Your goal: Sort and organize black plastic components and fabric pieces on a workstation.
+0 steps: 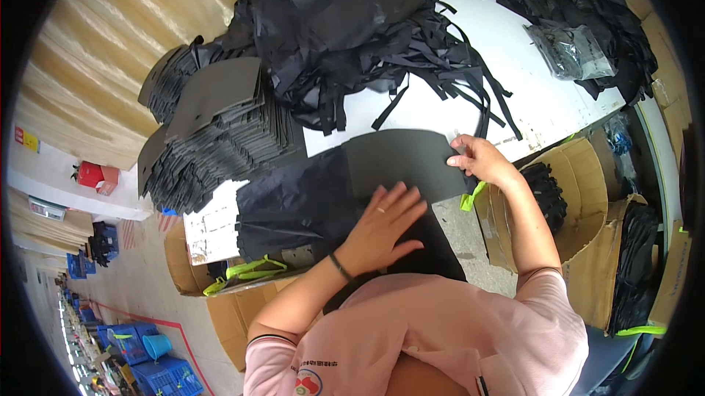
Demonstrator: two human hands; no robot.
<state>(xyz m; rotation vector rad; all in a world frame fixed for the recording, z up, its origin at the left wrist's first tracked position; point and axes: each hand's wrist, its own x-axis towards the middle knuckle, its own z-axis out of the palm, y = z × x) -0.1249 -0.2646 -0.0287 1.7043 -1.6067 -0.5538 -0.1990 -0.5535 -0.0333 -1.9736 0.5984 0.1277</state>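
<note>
A dark grey flat panel (396, 164) with a curved far edge lies across the near side of the white table. Under and left of it spreads a sheet of thin black fabric (294, 201). My right hand (481, 161) pinches the panel's right end, where a bit of black fabric and a lime-green strip (472, 196) hang down. Fingers spread, my left hand (385, 231) is over the panel's near edge; whether it touches is unclear. Another lime-green strap (253, 270) hangs at the table's front left.
Stacked dark grey panels (228, 120) stand at the left of the white table (558, 109). Behind lies a heap of black fabric pieces with straps (352, 36). At the far right, a clear plastic bag (573, 51) rests by more black fabric. Cardboard boxes (587, 183) holding black items stand right.
</note>
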